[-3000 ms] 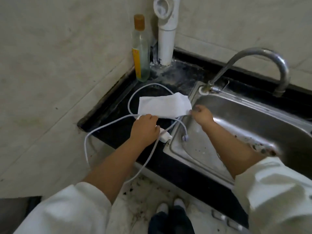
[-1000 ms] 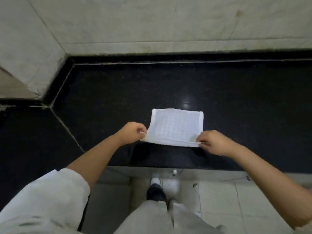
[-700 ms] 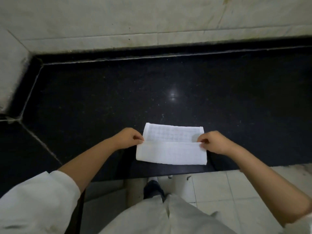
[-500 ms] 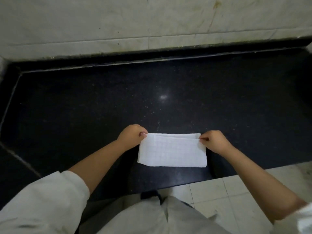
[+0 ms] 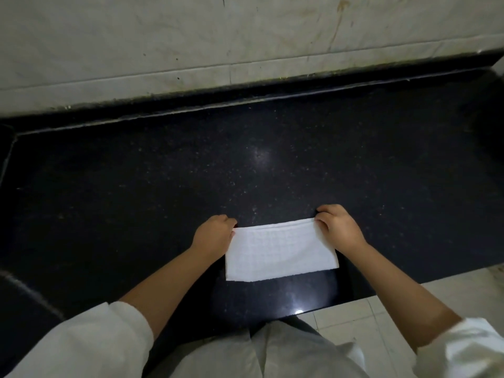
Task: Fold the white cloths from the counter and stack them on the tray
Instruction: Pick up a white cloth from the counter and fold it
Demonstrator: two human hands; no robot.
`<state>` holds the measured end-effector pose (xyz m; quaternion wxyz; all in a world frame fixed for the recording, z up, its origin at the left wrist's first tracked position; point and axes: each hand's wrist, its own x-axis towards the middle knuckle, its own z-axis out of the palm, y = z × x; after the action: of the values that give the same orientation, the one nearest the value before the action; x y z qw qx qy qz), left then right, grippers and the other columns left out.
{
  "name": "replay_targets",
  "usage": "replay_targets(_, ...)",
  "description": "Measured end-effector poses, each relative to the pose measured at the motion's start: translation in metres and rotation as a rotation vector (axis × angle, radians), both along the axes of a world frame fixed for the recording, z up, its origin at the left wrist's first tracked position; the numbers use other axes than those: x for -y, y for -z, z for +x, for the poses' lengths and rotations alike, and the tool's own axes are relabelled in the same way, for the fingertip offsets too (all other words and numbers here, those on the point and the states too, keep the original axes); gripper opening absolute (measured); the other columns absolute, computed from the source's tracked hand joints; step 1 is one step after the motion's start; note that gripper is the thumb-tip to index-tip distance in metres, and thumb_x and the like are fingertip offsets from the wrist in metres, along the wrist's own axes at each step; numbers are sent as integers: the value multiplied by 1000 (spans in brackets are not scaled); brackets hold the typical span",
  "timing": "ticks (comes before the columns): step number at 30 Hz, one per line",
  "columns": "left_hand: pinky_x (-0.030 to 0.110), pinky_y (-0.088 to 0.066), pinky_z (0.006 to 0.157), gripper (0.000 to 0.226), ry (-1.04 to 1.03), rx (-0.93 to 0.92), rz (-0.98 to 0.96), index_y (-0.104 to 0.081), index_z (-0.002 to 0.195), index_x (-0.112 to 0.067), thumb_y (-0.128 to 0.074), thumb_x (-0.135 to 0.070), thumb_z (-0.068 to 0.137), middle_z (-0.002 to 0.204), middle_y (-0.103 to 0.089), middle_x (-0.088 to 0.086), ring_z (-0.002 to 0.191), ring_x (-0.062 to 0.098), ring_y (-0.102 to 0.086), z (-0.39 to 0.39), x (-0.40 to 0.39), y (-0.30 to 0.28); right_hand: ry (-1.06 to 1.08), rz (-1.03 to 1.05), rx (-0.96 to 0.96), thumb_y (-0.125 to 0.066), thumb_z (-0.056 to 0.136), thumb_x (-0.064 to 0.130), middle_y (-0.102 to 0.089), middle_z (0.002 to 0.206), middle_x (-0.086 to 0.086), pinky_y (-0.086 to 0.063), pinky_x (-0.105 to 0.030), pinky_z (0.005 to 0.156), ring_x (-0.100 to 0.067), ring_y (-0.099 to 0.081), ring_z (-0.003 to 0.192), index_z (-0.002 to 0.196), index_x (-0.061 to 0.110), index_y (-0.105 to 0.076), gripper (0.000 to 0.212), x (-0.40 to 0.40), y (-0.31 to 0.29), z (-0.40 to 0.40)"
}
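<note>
Since half a second ago the far corners of the white cloth [image 5: 281, 251] have travelled a little further from the body, and both hands have gone with them, so the folded rectangle now lies slightly skewed, its right end higher than its left. At the left, a white sleeve [image 5: 90, 342] ends at the elbow and a bare forearm runs up to the left hand [image 5: 214, 233], whose curled fingers pinch the cloth's far left corner against the black counter [image 5: 136, 186]. Between the hands the cloth lies flat on the counter near its front edge, folded over on itself, with a doubled edge showing along the far side and a faint grid weave on top. At the right, the right hand [image 5: 338, 230] has its fingers curled over the far right corner, thumb side toward the cloth, gripping that corner. Its forearm leads back to another white sleeve [image 5: 469, 350] at the lower right. Behind the counter a black upstand meets a pale, stained tiled wall [image 5: 191, 36]. Below the counter's front edge, light trousers [image 5: 272, 353] and pale floor tiles [image 5: 354, 317] show.
</note>
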<state>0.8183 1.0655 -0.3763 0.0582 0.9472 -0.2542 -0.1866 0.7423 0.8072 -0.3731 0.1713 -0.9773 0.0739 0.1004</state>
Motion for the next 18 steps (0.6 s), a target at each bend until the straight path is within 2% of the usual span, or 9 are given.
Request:
replay_targets(1, 25, -52, 71, 18, 25, 21, 17, -68, 100, -11, -65, -18, 84, 96, -65, 5, 91, 18, -63, -2, -1, 2, -38, -15, -17, -53, 87, 0, -59, 123, -22, -45, -41, 93, -38, -50, 116, 105, -8, -64, 23, 3, 0, 2)
replay_targets(3, 15, -44, 39, 28, 130, 61, 96, -70, 60, -15, -91, -18, 42, 61, -61, -2, 53, 10, -61, -2, -3, 7, -110, -8, -16, -53, 88, 2, -60, 120, -22, -46, -40, 92, -39, -52, 113, 110, -6, -62, 26, 8, -3, 3)
replay_targets(5, 12, -37, 31, 40, 129, 71, 148, -66, 49, -18, -92, -22, 20, 52, -57, -4, 42, 6, -55, 0, 0, 8, -179, -40, -42, -49, 92, 9, -55, 126, -15, -41, -35, 98, -33, -48, 120, 126, 1, -51, 36, 12, -6, 5)
replay_targets(6, 13, -41, 35, 38, 163, 103, 196, -68, 56, -17, -92, -24, 27, 59, -60, -2, 48, 7, -58, -2, 2, 2, -214, -83, -89, -45, 94, 13, -52, 129, -11, -39, -32, 99, -28, -45, 122, 132, 4, -44, 40, 14, -8, 6)
replay_targets(7, 16, -47, 47, 32, 180, 66, 212, -70, 72, -13, -88, -24, 48, 76, -63, 2, 63, 11, -62, -3, 5, -7, -247, -113, -123, -42, 95, 16, -50, 129, -11, -38, -31, 99, -27, -44, 122, 134, 6, -43, 40, 15, -8, 8)
replay_targets(8, 20, -49, 63, 25, 162, 31, 215, -67, 92, -9, -75, -21, 72, 97, -61, 7, 84, 15, -61, -3, 8, -11, -280, -126, -146, -41, 95, 16, -51, 127, -12, -39, -32, 96, -28, -45, 120, 132, 5, -45, 39, 16, -8, 9)
replay_targets(10, 25, -45, 82, 24, 184, 47, 260, -54, 115, -8, -50, -16, 92, 120, -48, 8, 107, 18, -50, 2, 10, -7, -340, -163, -163, -39, 96, 16, -51, 125, -11, -41, -32, 93, -27, -45, 117, 127, 4, -51, 36, 18, -8, 11)
replay_targets(15, 26, -43, 89, 26, 228, 36, 220, -51, 118, -8, -40, -14, 96, 125, -50, 7, 113, 19, -49, 2, 8, -12, -356, -185, -132, -41, 94, 11, -53, 118, -13, -42, -34, 88, -27, -47, 109, 115, 1, -58, 29, 27, -15, 15)
replay_targets(18, 28, -42, 79, 23, 62, 48, 43, -55, 110, -6, -39, -15, 96, 113, -60, 10, 96, 20, -56, 8, 6, -30, -392, -149, 136, -55, 77, 0, -61, 85, -20, -51, -38, 59, -36, -60, 77, 87, -5, -66, 15, 36, -35, 29)
